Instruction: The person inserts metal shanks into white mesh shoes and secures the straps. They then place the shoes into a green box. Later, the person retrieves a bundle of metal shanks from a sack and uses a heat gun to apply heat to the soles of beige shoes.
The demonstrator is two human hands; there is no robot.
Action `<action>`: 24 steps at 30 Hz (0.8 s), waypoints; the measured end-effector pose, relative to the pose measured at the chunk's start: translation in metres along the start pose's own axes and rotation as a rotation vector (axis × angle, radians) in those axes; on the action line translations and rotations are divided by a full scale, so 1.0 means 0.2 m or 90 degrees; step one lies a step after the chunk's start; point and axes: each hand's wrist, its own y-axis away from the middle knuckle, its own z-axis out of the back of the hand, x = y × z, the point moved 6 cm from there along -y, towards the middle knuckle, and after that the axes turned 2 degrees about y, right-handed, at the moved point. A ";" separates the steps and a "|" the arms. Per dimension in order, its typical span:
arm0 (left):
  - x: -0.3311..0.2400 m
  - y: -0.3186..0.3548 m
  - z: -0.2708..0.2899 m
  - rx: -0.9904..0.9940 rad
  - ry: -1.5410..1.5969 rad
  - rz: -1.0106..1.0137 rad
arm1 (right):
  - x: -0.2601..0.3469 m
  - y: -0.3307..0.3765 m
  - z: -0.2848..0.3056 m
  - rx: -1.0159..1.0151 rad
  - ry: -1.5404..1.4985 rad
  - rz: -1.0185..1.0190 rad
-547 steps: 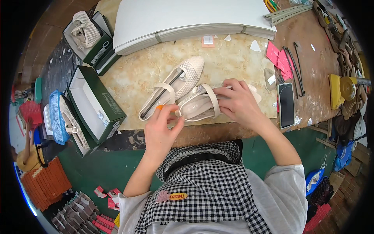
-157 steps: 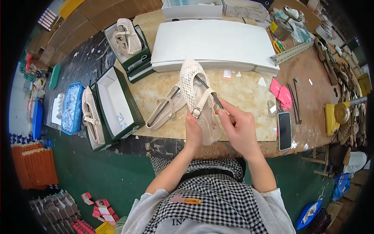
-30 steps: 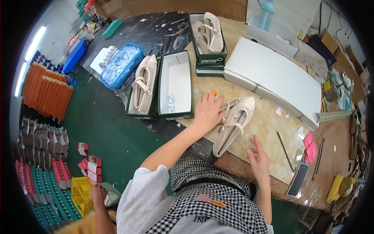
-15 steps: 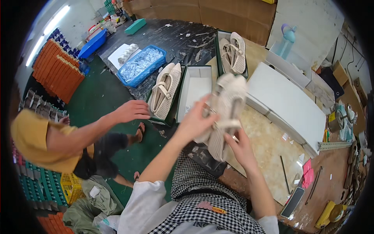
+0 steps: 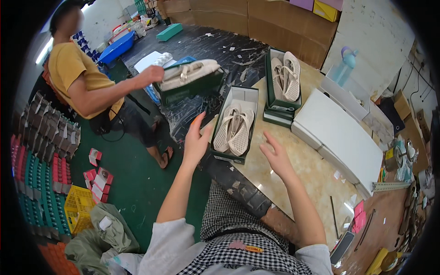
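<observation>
A pair of cream woven flat shoes (image 5: 240,133) lies side by side in an uncovered green shoebox (image 5: 250,95) with a white inside, in front of me. My left hand (image 5: 196,142) is just left of this box, holding nothing, fingers apart. On the other side my right hand (image 5: 277,156) is also open, its fingers stretched toward the box without touching it. Farther right stands another green box (image 5: 280,104) with similar shoes (image 5: 290,78), stacked on a second box.
At the left a person in a yellow shirt (image 5: 68,64) holds up a green box (image 5: 192,90) of cream shoes over the dark tabletop (image 5: 229,55). A long row of white box lids or boxes (image 5: 339,133) lies at the right. A phone (image 5: 342,245) rests near the front edge.
The shoes I held now lie in the middle box, and both my hands have let go. The person at the left has straightened and lifted the left box of shoes off the table.
</observation>
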 end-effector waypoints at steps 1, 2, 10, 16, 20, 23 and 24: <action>0.02 0.05 0.04 -0.045 -0.009 -0.021 | -0.04 0.03 -0.02 0.020 -0.059 -0.069; 0.07 0.13 0.00 -0.009 0.103 0.100 | -0.10 0.07 -0.04 0.036 -0.117 -0.138; 0.18 0.29 -0.27 0.099 0.310 0.384 | -0.12 -0.02 -0.39 0.108 -0.336 -0.235; 0.38 -0.16 -0.05 0.074 0.106 0.353 | -0.05 -0.41 -0.41 0.178 -0.215 -0.084; 0.25 -0.50 -0.09 0.126 0.006 0.262 | -0.18 -0.54 -0.26 0.032 -0.161 -0.065; 0.29 -0.62 -0.15 0.163 0.165 0.423 | -0.32 -0.49 -0.01 -0.216 -0.141 -0.062; 0.33 -0.65 -0.15 0.181 0.196 0.446 | -0.32 -0.44 0.09 -0.278 -0.131 -0.041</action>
